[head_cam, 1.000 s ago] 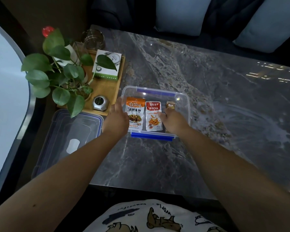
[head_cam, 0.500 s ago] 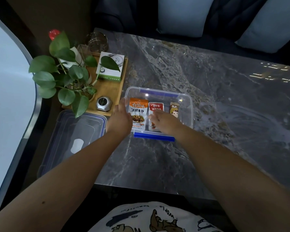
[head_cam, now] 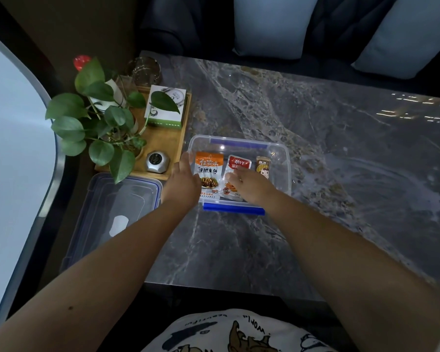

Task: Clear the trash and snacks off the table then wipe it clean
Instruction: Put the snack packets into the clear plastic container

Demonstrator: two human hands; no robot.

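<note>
A clear plastic container (head_cam: 277,148) with blue clips stands on the grey marble table (head_cam: 328,153). Inside it lie an orange snack packet (head_cam: 208,165), a red snack packet (head_cam: 239,162) and a small brown packet (head_cam: 262,165), side by side. My left hand (head_cam: 182,184) grips the container's left wall, thumb up along the rim. My right hand (head_cam: 252,185) reaches into the container and lies flat on the red packet, fingers spread, covering its lower half.
The container's clear lid (head_cam: 117,207) lies left of the box at the table's near-left corner. Behind it a wooden tray (head_cam: 163,141) holds a leafy plant (head_cam: 99,123), a green-white box (head_cam: 165,107) and a silver round device (head_cam: 157,162). A glass (head_cam: 144,71) stands beyond. Wipe streaks mark the right side.
My right hand has slid left, from the small brown packet onto the red packet. My left hand has stayed on the container's left wall.
</note>
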